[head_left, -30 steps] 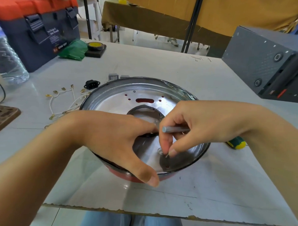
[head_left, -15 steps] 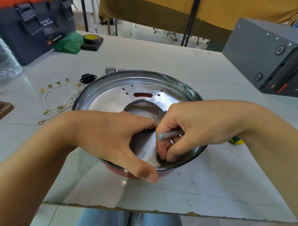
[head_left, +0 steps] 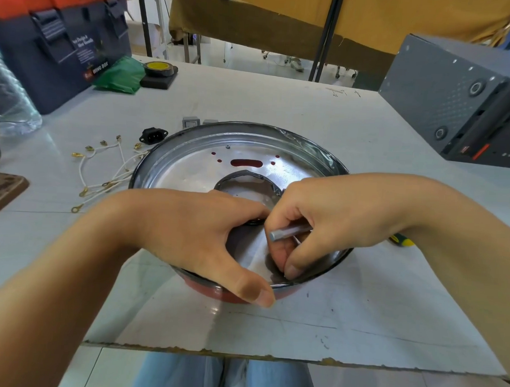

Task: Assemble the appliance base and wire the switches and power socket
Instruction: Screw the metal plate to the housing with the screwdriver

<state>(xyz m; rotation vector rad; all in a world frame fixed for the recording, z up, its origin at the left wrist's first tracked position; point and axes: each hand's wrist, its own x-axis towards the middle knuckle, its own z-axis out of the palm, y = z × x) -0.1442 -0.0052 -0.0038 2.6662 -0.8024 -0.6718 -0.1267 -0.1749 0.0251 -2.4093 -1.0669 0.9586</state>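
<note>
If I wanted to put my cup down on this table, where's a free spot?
Bare tabletop lies beyond the appliance base, between the tape roll and grey box; also along the near table edge. Left is crowded: wires, power socket.

looks like a workshop: white worktable [head_left: 281, 106] strewn with loose terminal wires [head_left: 108, 169], toolbox [head_left: 59, 38] at upper left, tape roll [head_left: 160, 67] beside it, cloth-draped bench [head_left: 255, 26] along the top.

White worktop [head_left: 281, 106], front edge chipped. Table under mustard cloth [head_left: 255, 26] at 12 o'clock, pale tiled floor [head_left: 242, 55] beneath. Dark metal poles [head_left: 328, 35] upright. Daylight bright.
</note>
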